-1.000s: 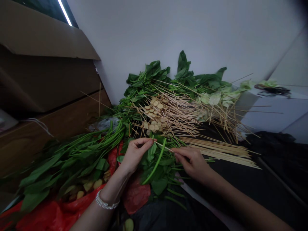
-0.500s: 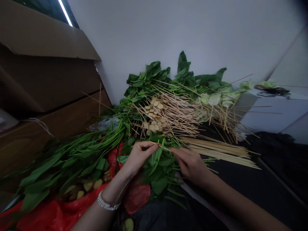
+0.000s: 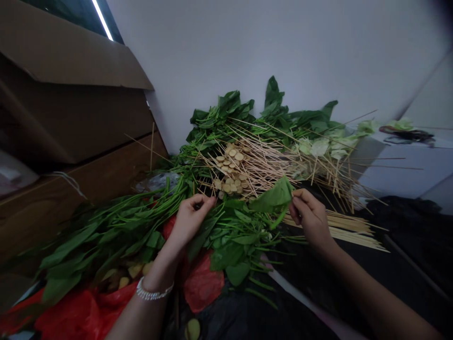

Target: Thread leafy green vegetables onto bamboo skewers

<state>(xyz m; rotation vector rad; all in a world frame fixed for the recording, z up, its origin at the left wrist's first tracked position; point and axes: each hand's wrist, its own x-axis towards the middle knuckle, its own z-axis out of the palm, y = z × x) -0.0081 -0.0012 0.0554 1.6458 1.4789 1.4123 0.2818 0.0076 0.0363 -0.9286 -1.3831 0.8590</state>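
Observation:
My right hand [image 3: 309, 215] pinches a broad green leaf [image 3: 274, 196] on its stem, raised over a loose heap of leafy greens [image 3: 233, 252]. To the left, my left hand [image 3: 193, 215] is closed, thumb against fingers; what it holds, if anything, I cannot make out. Beyond the hands lie many wooden skewers [image 3: 269, 163], with round pale slices [image 3: 231, 160] threaded at their near ends. A bundle of bare skewers [image 3: 354, 231] rests behind my right hand. Long-stemmed greens [image 3: 102, 231] spread out left of my left wrist.
Red plastic bags [image 3: 88, 309] with pale slices among them lie at lower left. A cardboard box [image 3: 78, 113] stands on the left. Skewered greens [image 3: 226, 108] lean by the white wall, beside pale cabbage-like leaves [image 3: 318, 146]. Black plastic [image 3: 406, 212] lies at right.
My hands have moved apart from the thin skewer and stem between them. The right hand has gone right and up with a leaf; the left has shifted slightly left and up.

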